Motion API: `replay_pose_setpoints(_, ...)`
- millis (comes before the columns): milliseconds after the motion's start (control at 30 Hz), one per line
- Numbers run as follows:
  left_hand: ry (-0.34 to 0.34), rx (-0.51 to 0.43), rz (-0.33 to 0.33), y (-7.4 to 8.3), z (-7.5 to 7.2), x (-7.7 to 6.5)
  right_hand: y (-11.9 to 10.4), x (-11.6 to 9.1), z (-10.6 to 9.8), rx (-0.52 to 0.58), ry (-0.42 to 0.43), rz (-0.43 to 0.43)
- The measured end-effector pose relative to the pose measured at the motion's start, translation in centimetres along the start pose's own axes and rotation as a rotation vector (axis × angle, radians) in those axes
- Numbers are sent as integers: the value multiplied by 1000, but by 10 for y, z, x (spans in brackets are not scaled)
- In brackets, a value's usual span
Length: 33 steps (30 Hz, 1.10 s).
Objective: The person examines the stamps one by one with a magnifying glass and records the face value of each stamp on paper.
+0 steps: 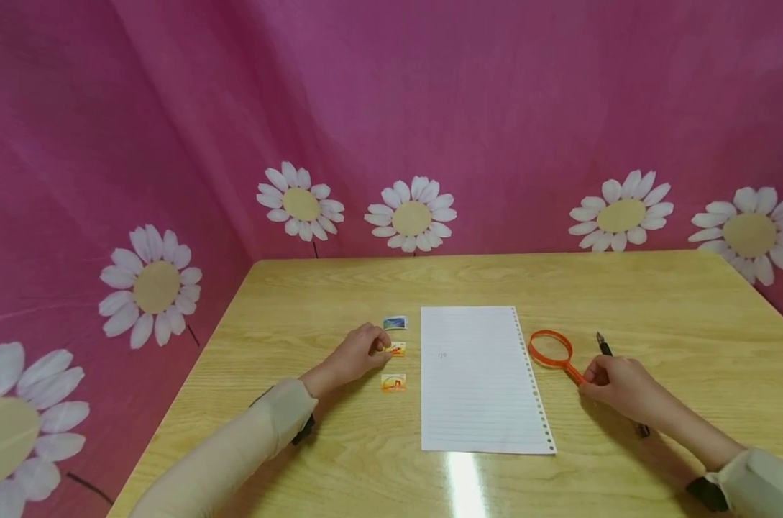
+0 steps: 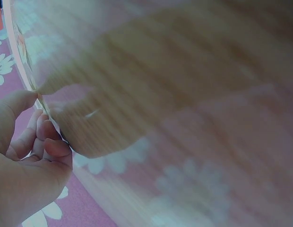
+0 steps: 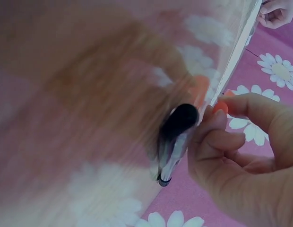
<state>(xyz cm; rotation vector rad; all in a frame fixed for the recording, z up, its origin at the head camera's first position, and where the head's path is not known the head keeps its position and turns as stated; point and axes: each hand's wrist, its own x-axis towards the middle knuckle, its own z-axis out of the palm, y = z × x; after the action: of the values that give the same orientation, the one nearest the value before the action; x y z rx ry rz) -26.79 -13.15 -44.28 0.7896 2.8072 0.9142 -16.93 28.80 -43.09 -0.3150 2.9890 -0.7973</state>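
Observation:
Three small stamps lie in a column on the table: a blue-green stamp (image 1: 395,323) at the far end, a yellow-and-red stamp (image 1: 399,350) in the middle, and an orange-and-yellow stamp (image 1: 394,383) nearest. At the left edge of the middle one, my left hand (image 1: 359,354) pinches with thumb and fingertips, covering part of it. My right hand (image 1: 626,387) pinches the handle end of an orange magnifying glass (image 1: 551,348) lying on the table. In the right wrist view the orange handle end (image 3: 221,108) shows between thumb and fingers.
A lined white sheet (image 1: 478,381) with a small written mark lies between the stamps and the magnifying glass. A black pen (image 1: 604,347) lies partly hidden under my right hand. Pink flowered cloth (image 1: 495,108) hangs behind the table's (image 1: 326,284) far edge and at the left.

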Motion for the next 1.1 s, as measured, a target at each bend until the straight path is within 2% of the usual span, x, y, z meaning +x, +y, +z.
replay_pose_setpoints(200, -16, -9, -13, 0, 1, 0, -1, -2, 1, 8, 54, -26)
replay_pose_setpoints(767, -20, -19, 3, -1, -2, -1, -3, 0, 3, -54, 193, -132)
replay_pose_setpoints(1100, -33, -11, 8, 0, -3, -2, -2, 5, 4, -64, 203, -181)
